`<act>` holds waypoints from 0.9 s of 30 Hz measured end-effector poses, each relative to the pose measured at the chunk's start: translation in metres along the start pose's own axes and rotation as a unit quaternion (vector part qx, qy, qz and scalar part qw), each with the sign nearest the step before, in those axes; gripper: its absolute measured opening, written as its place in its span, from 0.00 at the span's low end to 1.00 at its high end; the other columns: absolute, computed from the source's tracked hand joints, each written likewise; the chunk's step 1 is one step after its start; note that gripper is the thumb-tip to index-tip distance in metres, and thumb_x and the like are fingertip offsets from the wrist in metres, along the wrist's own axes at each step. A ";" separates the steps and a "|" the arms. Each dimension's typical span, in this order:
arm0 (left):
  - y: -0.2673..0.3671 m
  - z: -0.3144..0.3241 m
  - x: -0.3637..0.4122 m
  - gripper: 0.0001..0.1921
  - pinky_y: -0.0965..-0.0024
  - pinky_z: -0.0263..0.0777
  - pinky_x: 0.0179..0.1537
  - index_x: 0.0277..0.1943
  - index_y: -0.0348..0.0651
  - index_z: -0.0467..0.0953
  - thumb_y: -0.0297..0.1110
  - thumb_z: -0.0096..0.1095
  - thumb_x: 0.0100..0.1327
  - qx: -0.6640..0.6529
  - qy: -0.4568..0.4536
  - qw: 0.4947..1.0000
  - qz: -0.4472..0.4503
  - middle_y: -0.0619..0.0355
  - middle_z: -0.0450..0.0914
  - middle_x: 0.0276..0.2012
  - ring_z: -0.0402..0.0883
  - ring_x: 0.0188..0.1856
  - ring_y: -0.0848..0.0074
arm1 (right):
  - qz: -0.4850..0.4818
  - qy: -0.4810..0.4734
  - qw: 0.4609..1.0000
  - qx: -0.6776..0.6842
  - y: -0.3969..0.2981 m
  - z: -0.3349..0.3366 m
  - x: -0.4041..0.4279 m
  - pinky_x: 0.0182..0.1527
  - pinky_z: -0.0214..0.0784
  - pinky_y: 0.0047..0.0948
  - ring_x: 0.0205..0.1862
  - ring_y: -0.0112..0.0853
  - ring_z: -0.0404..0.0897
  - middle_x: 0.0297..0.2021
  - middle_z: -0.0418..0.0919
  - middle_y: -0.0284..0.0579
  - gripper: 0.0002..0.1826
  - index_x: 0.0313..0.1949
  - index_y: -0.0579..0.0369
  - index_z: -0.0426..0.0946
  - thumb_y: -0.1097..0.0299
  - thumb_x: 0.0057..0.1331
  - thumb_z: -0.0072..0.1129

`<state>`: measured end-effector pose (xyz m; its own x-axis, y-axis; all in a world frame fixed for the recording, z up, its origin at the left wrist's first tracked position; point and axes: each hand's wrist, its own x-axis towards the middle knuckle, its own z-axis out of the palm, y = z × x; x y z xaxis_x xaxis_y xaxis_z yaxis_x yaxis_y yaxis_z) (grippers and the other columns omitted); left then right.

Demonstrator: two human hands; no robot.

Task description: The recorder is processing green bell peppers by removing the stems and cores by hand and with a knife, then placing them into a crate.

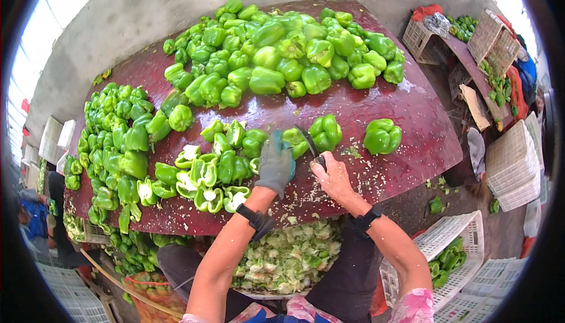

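Observation:
My left hand (pixel 276 164), in a grey-and-teal work glove, rests its fingers against a green bell pepper (pixel 295 143) on the dark red tabletop (pixel 353 111). My bare right hand (pixel 333 176) grips a knife with a curved dark blade (pixel 307 139), whose blade lies by the same pepper. Just behind the knife is a whole bell pepper (pixel 325 132), and another (pixel 382 136) stands apart on the right. Cut, opened peppers (pixel 204 172) lie left of my glove, some showing pale cores. The glove hides part of the pepper it touches.
A large heap of whole peppers (pixel 267 80) covers the table's far side, with more (pixel 132 139) at left. Pale core scraps (pixel 287 259) fill a container between my knees. Plastic crates (pixel 514 164) stand at right; another person's blue garment (pixel 35 219) shows at far left.

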<state>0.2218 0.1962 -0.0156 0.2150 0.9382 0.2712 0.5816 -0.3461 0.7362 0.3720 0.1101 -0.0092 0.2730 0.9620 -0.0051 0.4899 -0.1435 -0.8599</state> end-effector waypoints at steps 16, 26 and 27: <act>0.004 0.006 -0.001 0.27 0.49 0.65 0.53 0.60 0.36 0.63 0.44 0.52 0.63 0.057 -0.009 0.998 -0.034 0.37 0.72 0.49 0.72 0.51 0.44 | 0.035 0.003 0.974 -0.224 -0.014 0.033 0.010 0.40 0.69 0.59 0.36 0.63 0.78 0.31 0.78 0.67 0.19 0.45 0.60 0.64 0.58 0.65 0.53; 0.013 -0.003 0.003 0.38 0.52 0.67 0.56 0.70 0.31 0.52 0.47 0.53 0.65 0.181 -0.119 0.976 -0.027 0.31 0.66 0.60 0.72 0.56 0.45 | 0.094 -0.027 0.972 -0.216 -0.032 0.022 0.007 0.48 0.69 0.57 0.45 0.61 0.78 0.40 0.78 0.69 0.22 0.48 0.62 0.66 0.56 0.65 0.52; 0.013 0.000 0.004 0.38 0.52 0.67 0.56 0.70 0.31 0.52 0.47 0.53 0.65 0.182 -0.119 0.976 -0.027 0.31 0.66 0.60 0.72 0.56 0.45 | 0.094 -0.027 0.972 -0.215 -0.031 0.025 0.008 0.48 0.69 0.57 0.45 0.61 0.78 0.40 0.78 0.69 0.22 0.48 0.62 0.66 0.56 0.65 0.52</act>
<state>0.2299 0.1952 -0.0050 0.3279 0.9431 0.0543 0.8282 -0.3147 0.4638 0.3383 0.1282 0.0044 0.3533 0.9185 -0.1776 0.7389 -0.3904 -0.5491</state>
